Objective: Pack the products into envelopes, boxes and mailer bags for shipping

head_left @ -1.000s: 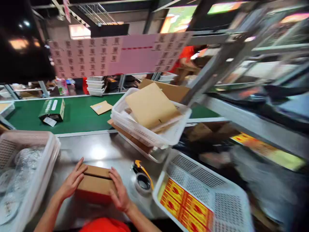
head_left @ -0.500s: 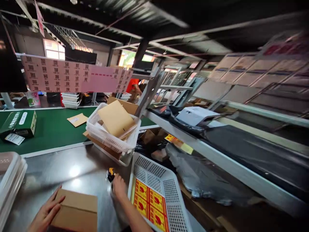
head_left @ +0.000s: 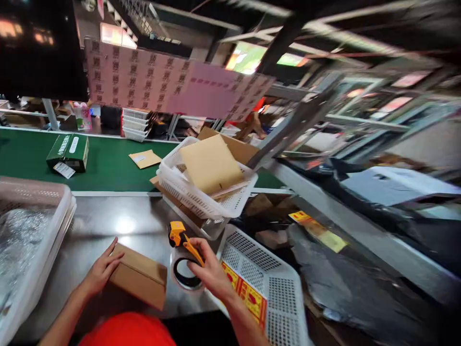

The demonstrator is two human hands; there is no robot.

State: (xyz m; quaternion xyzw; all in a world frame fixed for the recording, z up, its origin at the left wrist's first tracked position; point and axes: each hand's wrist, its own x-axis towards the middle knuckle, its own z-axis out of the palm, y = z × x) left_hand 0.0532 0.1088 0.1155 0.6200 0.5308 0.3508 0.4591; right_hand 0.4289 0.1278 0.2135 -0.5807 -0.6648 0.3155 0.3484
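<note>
A closed brown cardboard box (head_left: pixel 140 276) rests on the metal table (head_left: pixel 104 216). My left hand (head_left: pixel 99 274) holds its left edge, with fingers along the side and over the top. In my right hand (head_left: pixel 209 266) is a yellow and black tape dispenser (head_left: pixel 177 234), gripped by its handle, with a roll of clear tape (head_left: pixel 187 273) on it. The dispenser is to the right of the box, apart from it. Close to my right wrist, a white plastic basket (head_left: pixel 281 278) contains red and yellow glass-symbol labels (head_left: pixel 252 298).
Behind the table runs a green conveyor belt (head_left: pixel 104 156) with a green box (head_left: pixel 68 153) and a padded envelope (head_left: pixel 145 158). A white basket (head_left: pixel 201 199) of envelopes stands at its edge. Stacked bins (head_left: pixel 66 206) with bubble wrap flank the left. A metal shelf rail (head_left: pixel 324 235) slants along the right.
The camera view has turned, shifting the surroundings. My right hand now shows the dispenser raised and turned, its tape roll in sight. The box has turned slightly under my left hand.
</note>
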